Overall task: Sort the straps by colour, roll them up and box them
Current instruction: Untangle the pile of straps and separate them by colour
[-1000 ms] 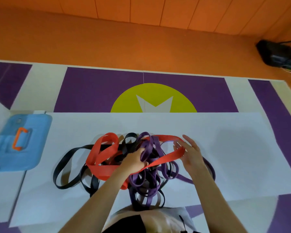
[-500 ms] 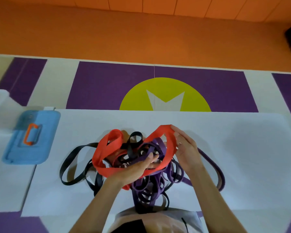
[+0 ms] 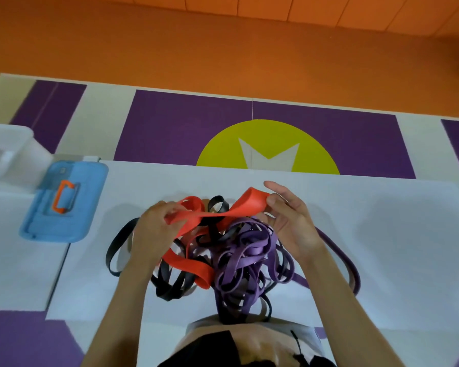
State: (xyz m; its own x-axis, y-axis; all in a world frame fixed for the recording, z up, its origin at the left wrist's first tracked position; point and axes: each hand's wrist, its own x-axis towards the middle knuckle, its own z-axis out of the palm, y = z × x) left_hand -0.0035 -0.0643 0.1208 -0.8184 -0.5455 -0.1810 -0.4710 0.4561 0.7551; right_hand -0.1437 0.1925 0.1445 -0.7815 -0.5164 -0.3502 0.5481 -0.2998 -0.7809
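A tangled heap of straps lies on the white sheet [image 3: 382, 234] in front of me: a wide red strap [image 3: 217, 215], several purple straps [image 3: 244, 258] and black straps [image 3: 170, 284]. My left hand [image 3: 154, 229] grips the red strap at its left loop. My right hand [image 3: 289, 221] pinches the red strap's raised right end between thumb and fingers. The red strap is lifted and stretched between both hands above the heap. A purple loop [image 3: 347, 263] trails out to the right.
A blue lid [image 3: 64, 205] with an orange handle lies at the left on the sheet's edge. A clear plastic box [image 3: 8, 152] stands behind it at the far left. Purple, cream and yellow floor mats and an orange wall lie beyond.
Both hands have taken up the red strap and raised it off the heap. My left hand moved left to its loop, and my right hand lifted its other end.
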